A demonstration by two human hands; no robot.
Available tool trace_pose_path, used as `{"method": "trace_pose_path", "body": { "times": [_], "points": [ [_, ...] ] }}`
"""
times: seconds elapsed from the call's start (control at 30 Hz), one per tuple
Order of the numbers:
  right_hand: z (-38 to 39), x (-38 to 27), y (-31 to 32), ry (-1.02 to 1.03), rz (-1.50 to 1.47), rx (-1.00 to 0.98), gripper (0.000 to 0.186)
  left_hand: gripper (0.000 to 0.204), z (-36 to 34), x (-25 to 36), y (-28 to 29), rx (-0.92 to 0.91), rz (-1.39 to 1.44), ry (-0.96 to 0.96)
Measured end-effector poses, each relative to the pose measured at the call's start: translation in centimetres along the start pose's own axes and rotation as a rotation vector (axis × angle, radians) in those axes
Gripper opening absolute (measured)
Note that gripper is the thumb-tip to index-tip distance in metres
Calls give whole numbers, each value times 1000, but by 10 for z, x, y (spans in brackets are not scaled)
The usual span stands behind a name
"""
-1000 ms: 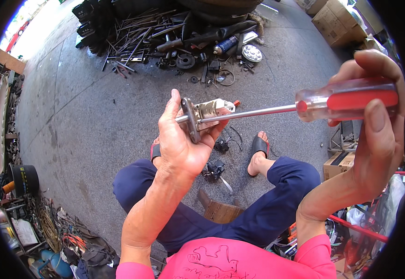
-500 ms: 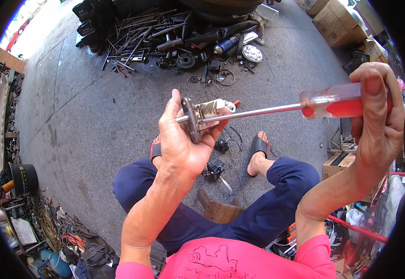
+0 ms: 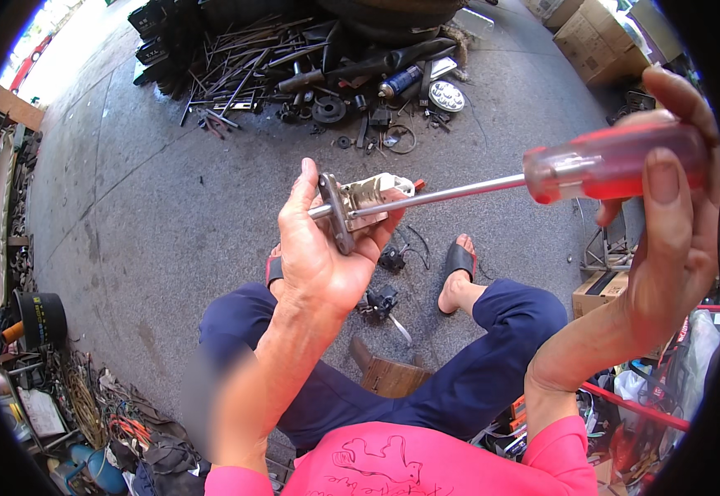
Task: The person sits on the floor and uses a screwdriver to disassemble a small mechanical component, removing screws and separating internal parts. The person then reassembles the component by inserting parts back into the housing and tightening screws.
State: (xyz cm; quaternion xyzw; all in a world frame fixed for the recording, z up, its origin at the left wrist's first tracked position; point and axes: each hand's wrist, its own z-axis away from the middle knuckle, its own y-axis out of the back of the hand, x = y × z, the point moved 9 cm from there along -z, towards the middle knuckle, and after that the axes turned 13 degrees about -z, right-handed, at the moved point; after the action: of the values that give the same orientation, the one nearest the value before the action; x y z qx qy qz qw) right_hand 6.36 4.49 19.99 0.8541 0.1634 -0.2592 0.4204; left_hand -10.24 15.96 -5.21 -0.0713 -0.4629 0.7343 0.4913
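Note:
My left hand (image 3: 320, 263) is closed round a metal-flanged mechanical part (image 3: 368, 198) with a white body, a dark oblong plate and a short round shaft; its exact kind I cannot tell. A small red piece shows at its far end. My right hand (image 3: 675, 227) grips the clear red handle of a screwdriver (image 3: 579, 161), thumb along the near side and another finger lifted above. The steel shank runs leftward in front of the white body, its tip at the oblong plate beside the shaft. Whether the tip sits in a screw is too small to tell.
Metal rods, tools, a spray can (image 3: 401, 81) and a round lamp (image 3: 446, 96) lie piled ahead. Small black parts (image 3: 380, 304) and a wooden stool (image 3: 394, 376) are between my legs. Cardboard boxes (image 3: 599, 41) stand far right; cables and a black tub (image 3: 42, 319) lie left.
My right hand has shifted its fingers on the screwdriver handle, and the handle has turned and moved slightly left. The left hand and the part have barely moved.

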Motion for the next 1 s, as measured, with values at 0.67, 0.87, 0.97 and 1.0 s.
{"method": "trace_pose_path", "body": {
  "times": [0.67, 0.87, 0.97, 1.0],
  "points": [
    [6, -5, -10, -104, 49, 103, 49, 61, 1, 3, 3, 40, -9, -17],
    [4, -10, -6, 44, 32, 15, 53, 63, -1, 5, 3, 15, -5, -15],
    [13, 14, 6, -215, 84, 33, 50, 64, 0, 5, 4, 21, -8, -14],
    [13, 10, 6, -177, 68, 50, 49, 64, 0, 4, 4, 23, -9, -12]
  ]
}}
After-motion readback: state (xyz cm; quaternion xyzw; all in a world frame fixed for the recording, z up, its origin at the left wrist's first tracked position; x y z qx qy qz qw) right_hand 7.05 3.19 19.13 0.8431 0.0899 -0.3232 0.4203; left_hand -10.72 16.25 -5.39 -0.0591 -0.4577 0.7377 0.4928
